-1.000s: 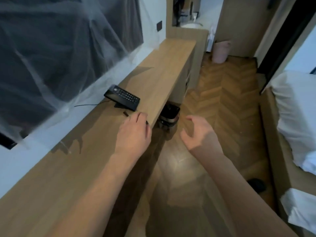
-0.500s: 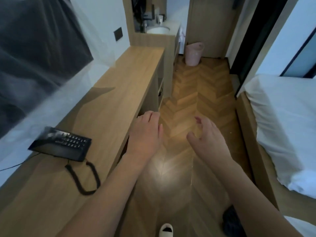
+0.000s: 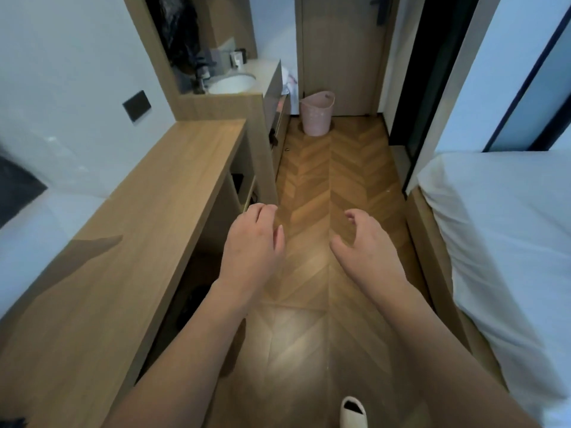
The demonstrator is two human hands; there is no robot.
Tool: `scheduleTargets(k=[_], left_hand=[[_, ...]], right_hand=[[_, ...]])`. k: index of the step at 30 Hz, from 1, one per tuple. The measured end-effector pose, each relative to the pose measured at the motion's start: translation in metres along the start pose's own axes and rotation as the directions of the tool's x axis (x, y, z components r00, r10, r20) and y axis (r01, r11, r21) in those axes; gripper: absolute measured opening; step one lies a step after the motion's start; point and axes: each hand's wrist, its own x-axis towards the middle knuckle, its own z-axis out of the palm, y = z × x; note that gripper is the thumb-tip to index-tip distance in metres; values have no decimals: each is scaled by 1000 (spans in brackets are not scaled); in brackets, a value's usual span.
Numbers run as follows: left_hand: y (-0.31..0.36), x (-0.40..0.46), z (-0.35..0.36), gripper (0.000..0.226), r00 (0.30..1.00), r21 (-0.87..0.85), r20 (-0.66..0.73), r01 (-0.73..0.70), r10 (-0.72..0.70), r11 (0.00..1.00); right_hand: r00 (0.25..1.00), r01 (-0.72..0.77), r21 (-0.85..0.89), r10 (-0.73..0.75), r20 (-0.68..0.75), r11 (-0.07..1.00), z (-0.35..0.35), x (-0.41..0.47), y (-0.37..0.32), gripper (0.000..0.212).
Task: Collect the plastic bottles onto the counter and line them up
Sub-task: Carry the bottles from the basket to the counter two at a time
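Observation:
No plastic bottle shows in the head view. The long wooden counter (image 3: 160, 193) runs along the left wall, its top bare in this frame. My left hand (image 3: 251, 242) hangs in the air just right of the counter's front edge, fingers loosely curled, holding nothing. My right hand (image 3: 366, 245) floats over the herringbone floor (image 3: 333, 180), fingers relaxed and slightly bent, also holding nothing. Both forearms reach forward from the bottom of the view.
A white bed (image 3: 506, 230) fills the right side. At the far end stand a pink bin (image 3: 317, 112), a closed door (image 3: 343, 50) and a sink (image 3: 232, 83) on a vanity. Open shelves (image 3: 244, 189) sit under the counter. A white slipper (image 3: 353, 412) shows at the bottom.
The view has swung right and forward along the aisle; the black telephone has left the frame. My left hand came off the counter and now hangs beside it. The right hand stayed in the air.

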Motion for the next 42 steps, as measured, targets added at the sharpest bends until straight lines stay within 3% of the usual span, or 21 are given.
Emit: scheduleTargets(k=[12,29,42], left_hand=[[-4,241,112,42,990,-51,26,142,-141,988],[-51,638,271,41,991,-96,128,49,-36,994],[-62,967,381,40,994,-49,75,78,-75,996]], right_hand=[[999,29,-45,-28,35,999,-16,269,52,56],[999,-20,-85,22,23,996,9,691,81,53],[1000,-12,-33,12,5,999,-5,1037,123,51]])
